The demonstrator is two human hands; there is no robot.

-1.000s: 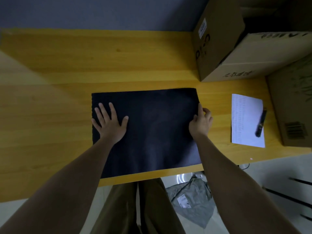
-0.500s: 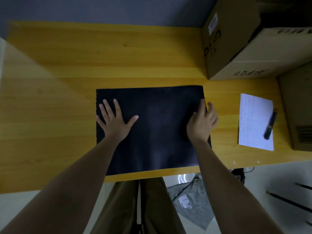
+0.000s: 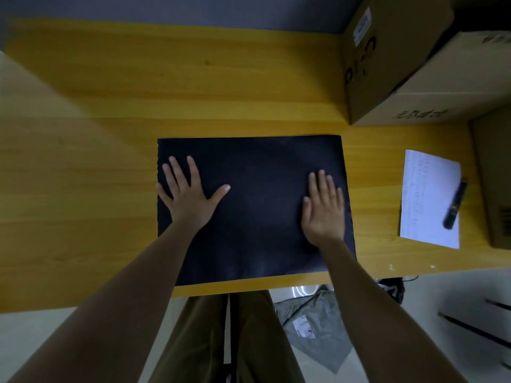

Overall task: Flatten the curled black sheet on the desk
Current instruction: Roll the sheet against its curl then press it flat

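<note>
The black sheet (image 3: 260,205) lies spread out on the yellow wooden desk (image 3: 193,87), near the desk's front edge. My left hand (image 3: 188,194) rests palm down on the sheet's left part, fingers spread. On the right part, just inside the right edge, my right hand (image 3: 323,208) lies flat with its fingers extended close together. Neither hand grips anything. The sheet looks flat, with no curl showing at its edges.
Two cardboard boxes (image 3: 409,64) stand at the back right corner and another box (image 3: 495,183) at the right edge. A white paper (image 3: 425,197) with a black marker (image 3: 455,208) on it lies right of the sheet. A grey bag (image 3: 312,324) lies on the floor.
My right hand left the sheet's right edge, where its fingers were curled, and now lies flat on the sheet further in. My left hand stayed flat on the left part.
</note>
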